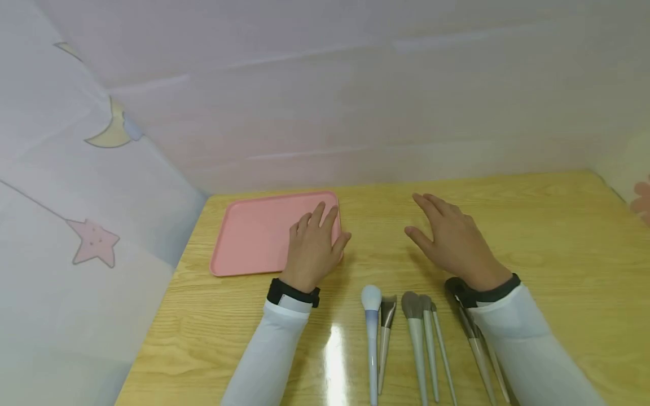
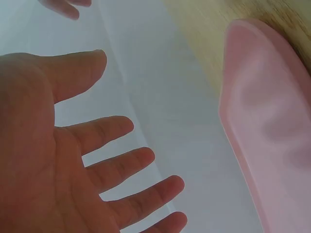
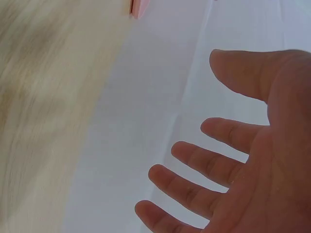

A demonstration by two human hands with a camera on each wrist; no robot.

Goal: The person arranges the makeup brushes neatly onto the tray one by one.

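Note:
My left hand (image 1: 313,251) hovers over the right part of a pink tray (image 1: 254,237), fingers spread and holding nothing. In the left wrist view the palm and straight fingers (image 2: 121,167) show beside the tray, whose rim stands at the right. My right hand (image 1: 454,242) is held above the wooden table, to the right of the tray, its fingers extended and nothing in them. Its palm faces the camera in the right wrist view, where only a corner of the tray shows at the top. Below the hands lie several makeup brushes, the nearest to my left hand a white-headed brush (image 1: 372,321).
Beside the white-headed brush lies a flat dark-haired brush (image 1: 387,321). A group of grey-headed brushes (image 1: 413,316) lies further right, and dark brushes (image 1: 472,332) lie partly under my right forearm. A pale cloth (image 1: 355,113) hangs behind the table (image 1: 558,242).

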